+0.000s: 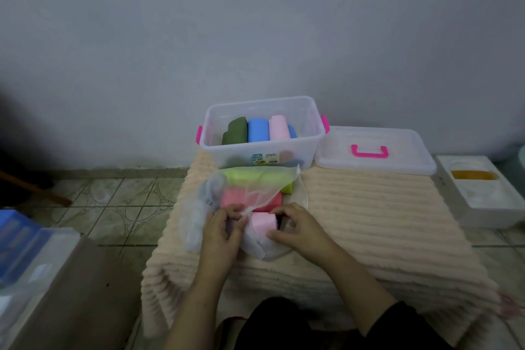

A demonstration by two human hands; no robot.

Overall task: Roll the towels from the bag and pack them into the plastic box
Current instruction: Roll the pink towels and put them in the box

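towels, folded, in a sheer mesh bag (227, 199) on a ribbed cream mat (369, 221): a pale pink towel (264, 221) at the bag's mouth between both hands, a coral towel (235, 197) just beyond the grip, a lime towel (247, 176) beyond that.

left hand (223, 229): fingers curled, pinching the mesh edge at the mouth and drawing it aside. right hand (295, 226): fingers curled round the near side of the pale pink towel, thumb on the mesh below it. the blur hides how tightly it grips.

plastic box (262, 148): clear, pink latches, open, standing past the bag and touching its far end. inside, rolls side by side: an olive roll (235, 131), a blue roll (258, 131), a pink roll (279, 128), with a second blue end showing at the right. its lid (375, 156) lies flat to the right of the box.

step in hand, as judged: freeing the next towel from the bag; rolling not yet begun. next move calls for sliding the pale pink towel clear of the mesh without snagging the drawstring, then laying it flat to roll.

edges and room: open mat lies to the right of the grip, enough to spread a towel. the left mat edge is near the left hand, tiled floor (119, 207) below it. the box's near side looks free for more rolls.
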